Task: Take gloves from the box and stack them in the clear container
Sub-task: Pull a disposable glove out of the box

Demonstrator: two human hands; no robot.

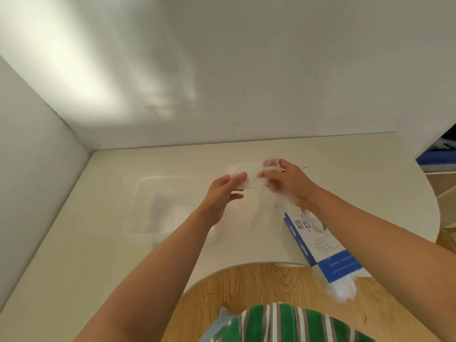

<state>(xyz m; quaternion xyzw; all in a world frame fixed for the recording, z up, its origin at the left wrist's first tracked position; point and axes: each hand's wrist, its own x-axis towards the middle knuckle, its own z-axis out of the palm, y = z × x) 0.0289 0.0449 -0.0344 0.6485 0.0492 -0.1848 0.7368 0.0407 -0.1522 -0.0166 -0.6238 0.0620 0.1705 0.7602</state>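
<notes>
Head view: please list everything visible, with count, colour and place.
disposable glove: one, clear, held between both hands
glove box: one, blue and white, table's right side
loose gloves: clump, whitish, at the box's near end
clear container: one, transparent, table, left of the hands
table: one, white, centre
walls: two, white, behind and left of table
floor: one, wood-brown, bottom
striped garment: one, green-and-white, bottom edge
left hand: pinches the glove
right hand: grips the glove
</notes>
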